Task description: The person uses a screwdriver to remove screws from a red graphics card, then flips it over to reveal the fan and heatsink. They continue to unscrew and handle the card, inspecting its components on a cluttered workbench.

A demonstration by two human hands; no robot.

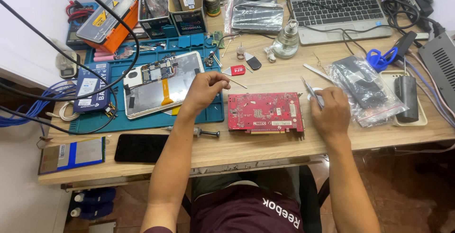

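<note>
Near the worktop's [265, 143] front edge, between a loosely curled, empty left hand [204, 91] and a right hand [332, 112] pinching tweezers [310, 90]: red circuit board [265, 113], light, stiff, fragile, best gripped by bare edges.

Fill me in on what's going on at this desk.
A person sits at a cluttered wooden desk with a red circuit board lying flat between their hands. The right hand holds metal tweezers just right of the board. The left hand rests on the blue work mat, next to an opened tablet.
</note>
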